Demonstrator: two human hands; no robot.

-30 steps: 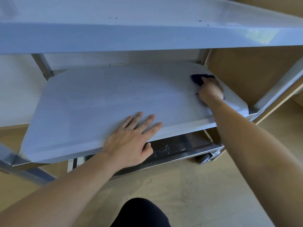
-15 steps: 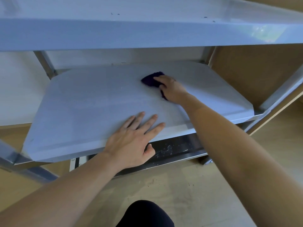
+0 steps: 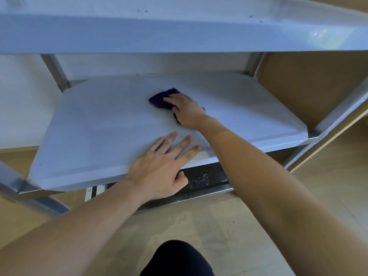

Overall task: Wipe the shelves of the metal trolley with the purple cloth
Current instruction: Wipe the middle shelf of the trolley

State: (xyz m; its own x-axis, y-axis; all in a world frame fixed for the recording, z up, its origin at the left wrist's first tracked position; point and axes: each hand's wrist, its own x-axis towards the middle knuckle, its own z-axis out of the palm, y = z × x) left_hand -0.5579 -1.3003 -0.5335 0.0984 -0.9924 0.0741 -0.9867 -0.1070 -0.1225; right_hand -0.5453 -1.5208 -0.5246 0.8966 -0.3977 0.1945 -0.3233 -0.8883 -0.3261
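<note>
Looking down at the metal trolley [image 3: 54, 70] here, with 3 levels in view. Working on the middle shelf [image 3: 95, 136]: got the purple cloth [image 3: 159, 100] bunched up a little past the centre of that shelf, toward the back, sitting right on the metal. Pressing down on it with the right hand [image 3: 186, 110], fingers laid across the top of the cloth and pointing left, only lightly bent, not balled into a fist. Purple edge poking out ahead of the fingertips, darker bit peeking out under the palm. Bracing with the left hand [image 3: 159, 168] at the front edge of the same shelf, palm down, 4 fingers spread wide and flat on the surface, thumb hanging over the lip, holding nothing. Fingertips just beside the right forearm, can't tell if touching. Up above, the top shelf [image 3: 179, 34] with a few small dark specks on it. Down below, a darker bottom shelf [image 3: 207, 179] with shiny wet-looking blotches. Also a pale wood floor [image 3: 199, 222] underneath, a brown panel [image 3: 308, 86] off to the right, and a dark knee [image 3: 177, 259] at the bottom of the shot.
</note>
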